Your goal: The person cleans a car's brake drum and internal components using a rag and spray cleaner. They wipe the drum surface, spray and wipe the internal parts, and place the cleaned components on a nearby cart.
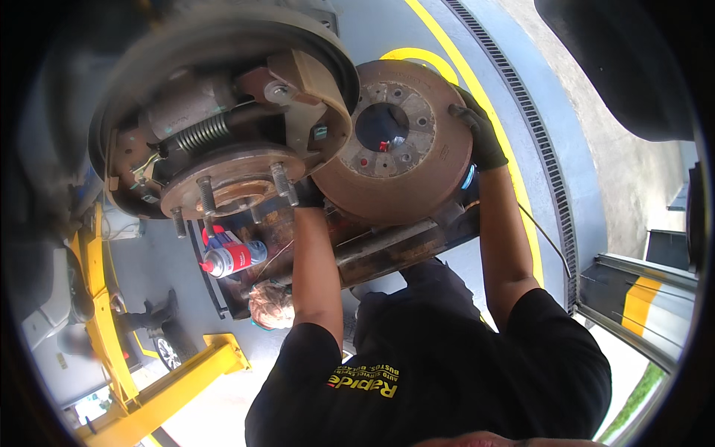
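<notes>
A rusty brake drum (391, 193) faces up beside the wheel hub (234, 173), whose threaded studs point down in the picture. My right hand (481, 131), in a black glove, grips the drum's right edge, its fingers bent over the face. At the drum's lower left edge is my left hand (310, 194), also gloved; the hub hides part of it, and its fingers are out of sight. Above the hub, brake shoes (304, 78) and a coil spring (201, 132) show against the round backing plate (98, 139).
Below the drum is a grimy metal stand or tray (391, 246), bearing a spray can (234, 260) with a red tip and a crumpled rag (272, 304). A yellow lift post (103, 313) stands at left. A floor drain grate (536, 112) runs along the right.
</notes>
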The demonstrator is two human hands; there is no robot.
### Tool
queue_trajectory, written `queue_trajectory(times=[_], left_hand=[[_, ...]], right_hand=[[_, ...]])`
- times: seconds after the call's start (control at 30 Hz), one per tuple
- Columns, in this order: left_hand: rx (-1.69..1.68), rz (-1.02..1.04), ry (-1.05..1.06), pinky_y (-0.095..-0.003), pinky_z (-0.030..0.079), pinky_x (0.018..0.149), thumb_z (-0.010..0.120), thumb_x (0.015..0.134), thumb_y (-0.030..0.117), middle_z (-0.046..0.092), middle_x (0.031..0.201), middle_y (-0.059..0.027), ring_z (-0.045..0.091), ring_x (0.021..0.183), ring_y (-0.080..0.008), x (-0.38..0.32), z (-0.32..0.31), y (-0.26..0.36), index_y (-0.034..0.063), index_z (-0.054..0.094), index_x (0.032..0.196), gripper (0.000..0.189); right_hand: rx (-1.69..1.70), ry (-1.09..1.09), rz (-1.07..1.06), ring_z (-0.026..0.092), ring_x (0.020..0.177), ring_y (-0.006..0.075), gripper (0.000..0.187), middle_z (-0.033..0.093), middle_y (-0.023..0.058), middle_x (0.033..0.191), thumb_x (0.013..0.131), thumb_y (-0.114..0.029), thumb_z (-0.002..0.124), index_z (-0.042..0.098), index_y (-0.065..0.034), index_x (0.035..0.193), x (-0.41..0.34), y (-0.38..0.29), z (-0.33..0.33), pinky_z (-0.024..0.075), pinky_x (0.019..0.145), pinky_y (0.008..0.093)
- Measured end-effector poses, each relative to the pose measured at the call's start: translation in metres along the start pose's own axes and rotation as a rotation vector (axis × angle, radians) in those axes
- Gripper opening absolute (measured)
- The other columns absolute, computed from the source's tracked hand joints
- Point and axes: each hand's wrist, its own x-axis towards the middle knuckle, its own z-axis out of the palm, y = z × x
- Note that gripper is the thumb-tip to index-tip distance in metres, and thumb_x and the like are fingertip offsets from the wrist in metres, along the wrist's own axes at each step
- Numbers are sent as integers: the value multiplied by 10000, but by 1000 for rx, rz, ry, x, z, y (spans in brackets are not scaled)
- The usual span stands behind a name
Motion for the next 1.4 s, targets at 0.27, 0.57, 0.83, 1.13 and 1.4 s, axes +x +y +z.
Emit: queue_trajectory(times=[0.27, 0.57, 0.83, 1.13, 1.4], left_hand=[[257, 14, 40, -528, 464, 1209, 598, 1157, 331, 602, 1601, -217, 596, 1423, -406, 53, 20, 24, -18, 525, 1606, 574], [545, 8, 54, -551, 452, 1199, 630, 1138, 344, 598, 1594, -239, 583, 1417, -453, 31, 32, 28, -17, 519, 1607, 603], [1026, 84, 77, -571, 441, 1190, 660, 1121, 356, 595, 1589, -258, 571, 1412, -494, -1, 53, 45, -16, 514, 1608, 630], [1542, 471, -237, -619, 390, 1197, 735, 1026, 432, 502, 1667, -269, 494, 1485, -491, -238, 52, 82, 11, 479, 1641, 788], [1496, 511, -330, -621, 395, 1191, 755, 997, 415, 499, 1672, -247, 494, 1508, -450, -296, 23, 105, 29, 500, 1629, 784]], right_hand=[[88, 0, -14, 674, 1351, 269, 688, 691, 162, 1500, 964, -128, 828, 586, 9, 1594, 39, 26, 22, 541, 1159, 407], [-52, -38, -10, 691, 1280, 224, 643, 723, 119, 1440, 935, -12, 687, 618, 7, 1574, 51, 13, 36, 542, 1137, 359], [-96, -86, 112, 697, 1280, 220, 515, 712, 112, 1446, 1073, -161, 663, 614, -45, 1572, 54, 16, 30, 560, 1119, 375], [-438, -45, 38, 593, 1465, 273, 676, 640, 135, 1568, 991, -98, 685, 522, -28, 1644, -66, 74, -42, 460, 1246, 449], [-1634, -171, -373, 708, 1234, 470, 657, 733, 238, 1362, 921, -355, 872, 643, -97, 1481, -89, 117, -42, 578, 1030, 550]])
